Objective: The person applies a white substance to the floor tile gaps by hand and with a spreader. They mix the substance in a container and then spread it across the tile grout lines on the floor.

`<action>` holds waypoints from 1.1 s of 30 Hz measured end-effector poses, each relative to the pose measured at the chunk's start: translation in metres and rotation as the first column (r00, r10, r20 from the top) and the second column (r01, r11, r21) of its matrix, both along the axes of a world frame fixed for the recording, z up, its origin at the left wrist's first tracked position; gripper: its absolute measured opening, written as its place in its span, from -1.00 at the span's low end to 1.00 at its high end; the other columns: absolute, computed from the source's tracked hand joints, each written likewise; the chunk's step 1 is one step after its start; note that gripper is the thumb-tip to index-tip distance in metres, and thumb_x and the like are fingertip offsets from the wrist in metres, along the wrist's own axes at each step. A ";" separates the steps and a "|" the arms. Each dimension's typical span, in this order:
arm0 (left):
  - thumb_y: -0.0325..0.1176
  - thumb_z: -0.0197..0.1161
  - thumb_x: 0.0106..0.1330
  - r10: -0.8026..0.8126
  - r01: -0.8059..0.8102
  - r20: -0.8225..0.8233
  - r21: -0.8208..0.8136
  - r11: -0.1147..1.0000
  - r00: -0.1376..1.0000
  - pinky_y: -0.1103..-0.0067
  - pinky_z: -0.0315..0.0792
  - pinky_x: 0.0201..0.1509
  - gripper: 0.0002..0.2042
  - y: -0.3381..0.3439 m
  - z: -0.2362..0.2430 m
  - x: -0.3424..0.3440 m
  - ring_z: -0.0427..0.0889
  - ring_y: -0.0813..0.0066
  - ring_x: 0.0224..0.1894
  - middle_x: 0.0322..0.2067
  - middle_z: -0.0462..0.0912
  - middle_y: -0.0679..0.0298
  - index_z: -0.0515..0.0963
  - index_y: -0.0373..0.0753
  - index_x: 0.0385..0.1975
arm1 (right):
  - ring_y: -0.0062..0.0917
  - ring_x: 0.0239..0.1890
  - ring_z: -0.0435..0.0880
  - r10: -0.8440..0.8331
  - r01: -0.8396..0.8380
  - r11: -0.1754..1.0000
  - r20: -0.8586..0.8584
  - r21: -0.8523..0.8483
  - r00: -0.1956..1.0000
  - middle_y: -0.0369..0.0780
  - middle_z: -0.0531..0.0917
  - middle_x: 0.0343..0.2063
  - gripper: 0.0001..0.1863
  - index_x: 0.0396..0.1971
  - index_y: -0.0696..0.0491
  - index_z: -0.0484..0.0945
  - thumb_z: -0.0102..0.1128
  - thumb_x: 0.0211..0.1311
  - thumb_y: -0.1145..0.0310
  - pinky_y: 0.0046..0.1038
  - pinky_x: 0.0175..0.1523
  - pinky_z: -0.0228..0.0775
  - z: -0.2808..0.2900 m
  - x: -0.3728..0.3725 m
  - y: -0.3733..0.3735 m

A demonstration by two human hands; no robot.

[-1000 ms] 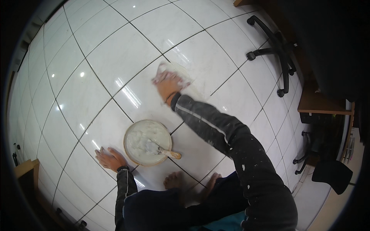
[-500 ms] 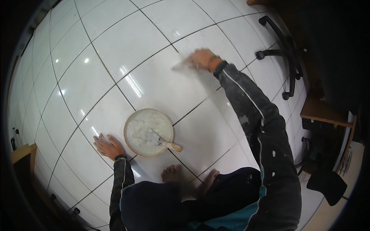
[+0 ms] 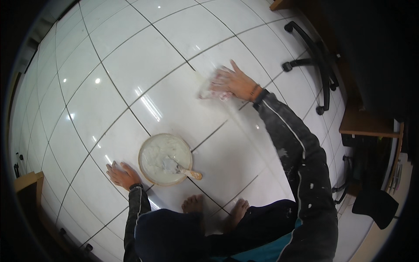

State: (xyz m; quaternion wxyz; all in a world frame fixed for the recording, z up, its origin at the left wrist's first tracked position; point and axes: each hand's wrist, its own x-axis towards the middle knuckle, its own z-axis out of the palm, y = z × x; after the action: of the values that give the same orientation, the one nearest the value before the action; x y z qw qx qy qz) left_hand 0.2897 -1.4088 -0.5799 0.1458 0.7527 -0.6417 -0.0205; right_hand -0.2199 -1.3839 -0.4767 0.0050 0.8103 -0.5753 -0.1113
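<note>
Flat on the white tiled floor, my left hand (image 3: 123, 175) rests with its fingers apart, just left of a round shallow basin (image 3: 140, 161). Wet white paste (image 3: 166, 148) covers the basin's inside. A putty knife (image 3: 188, 173) with a pale, smeared wooden handle lies in the paste, its handle sticking out over the near right rim. Farther out to the right, my right hand (image 3: 235, 83) presses a crumpled whitish cloth with reddish marks (image 3: 214, 94) against the floor. Its thumb points away from the other fingers, which are blurred over the cloth.
Dark grout lines (image 3: 172, 73) cross the glossy tiles (image 3: 126, 52). A black wheeled chair base (image 3: 318, 65) stands at the far right, beside a brown wooden desk (image 3: 371, 122). A wooden piece of furniture (image 3: 28, 182) is at the left edge. My bare feet (image 3: 193, 204) are close behind the basin.
My right hand has moved nearer and slightly right over the tiles, and the cloth under it now shows more clearly. My left hand stays in place. The view has shifted a little.
</note>
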 end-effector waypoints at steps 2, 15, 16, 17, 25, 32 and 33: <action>-0.05 -0.16 0.34 0.002 -0.002 -0.008 -0.008 1.000 1.000 0.11 -0.18 0.35 -0.51 0.000 0.002 0.002 -0.05 0.00 0.35 0.29 0.10 0.05 0.28 -0.25 0.14 | -0.52 0.24 0.25 0.249 -0.270 0.931 -0.114 -0.245 0.962 -0.51 0.45 0.07 -0.57 0.12 -0.43 0.33 -0.07 0.21 0.13 0.13 0.33 -0.19 -0.008 0.008 -0.061; -0.14 -0.14 0.33 -0.003 0.004 -0.033 0.050 0.999 0.999 0.12 -0.20 0.35 -0.54 -0.003 0.017 -0.008 -0.07 0.00 0.35 0.31 0.05 0.05 0.29 -0.30 0.11 | -0.42 0.26 0.26 -0.067 0.069 0.982 -0.021 0.177 0.998 -0.38 0.45 0.11 -0.58 0.04 -0.33 0.46 -0.05 0.18 0.33 0.20 0.32 -0.27 0.005 -0.080 -0.157; -0.14 -0.14 0.33 -0.011 0.013 -0.042 0.052 0.999 0.999 0.12 -0.20 0.35 -0.54 -0.003 0.014 -0.009 -0.07 0.00 0.35 0.31 0.05 0.05 0.29 -0.30 0.11 | -0.39 0.22 0.32 -0.138 0.115 0.968 0.085 0.224 0.987 -0.34 0.48 0.07 -0.56 0.03 -0.32 0.48 -0.05 0.15 0.40 0.21 0.30 -0.24 0.011 -0.053 -0.178; -0.13 -0.14 0.33 -0.015 0.016 -0.042 0.043 0.999 0.999 0.12 -0.20 0.35 -0.54 -0.002 0.012 -0.009 -0.07 0.00 0.35 0.30 0.06 0.05 0.29 -0.30 0.12 | -0.41 0.25 0.30 -0.104 0.089 0.973 0.064 0.213 0.992 -0.38 0.48 0.09 -0.36 0.04 -0.28 0.46 -0.11 -0.06 0.65 0.19 0.28 -0.18 0.003 -0.032 -0.197; -0.09 -0.16 0.35 -0.016 0.018 -0.047 0.035 0.999 0.999 0.10 -0.21 0.35 -0.54 -0.001 0.004 0.000 -0.05 0.01 0.35 0.29 0.09 0.04 0.30 -0.26 0.12 | -0.28 -0.19 0.63 -0.247 0.213 0.912 0.055 0.350 0.968 -0.14 0.65 -0.28 -0.74 -0.20 -0.17 0.62 0.07 0.10 0.25 -0.28 -0.10 0.44 -0.016 0.029 -0.179; -0.06 -0.18 0.35 -0.035 0.036 -0.029 0.021 0.999 0.999 0.11 -0.20 0.35 -0.52 0.000 0.000 -0.007 -0.05 0.00 0.35 0.29 0.09 0.05 0.28 -0.24 0.14 | -0.48 -0.33 0.59 -0.019 0.024 0.958 -0.020 0.284 1.000 -0.36 0.56 -0.54 -0.82 -0.45 -0.27 0.58 -0.01 0.08 0.35 -0.10 -0.05 0.28 -0.019 -0.014 0.064; -0.06 -0.18 0.35 -0.020 0.021 -0.016 0.050 0.999 1.000 0.11 -0.20 0.35 -0.52 -0.003 0.001 -0.006 -0.06 0.00 0.35 0.29 0.09 0.05 0.27 -0.24 0.14 | -0.48 -0.33 0.59 -0.027 0.031 0.959 -0.018 0.280 0.999 -0.36 0.56 -0.54 -0.82 -0.45 -0.27 0.58 -0.01 0.08 0.35 -0.10 -0.05 0.28 -0.008 -0.009 0.073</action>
State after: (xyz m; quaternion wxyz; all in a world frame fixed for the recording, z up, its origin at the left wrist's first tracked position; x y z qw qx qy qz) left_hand 0.2842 -1.4120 -0.5790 0.1315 0.7493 -0.6475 -0.0437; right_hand -0.2291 -1.3110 -0.4847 -0.1074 0.7936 -0.5654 -0.1975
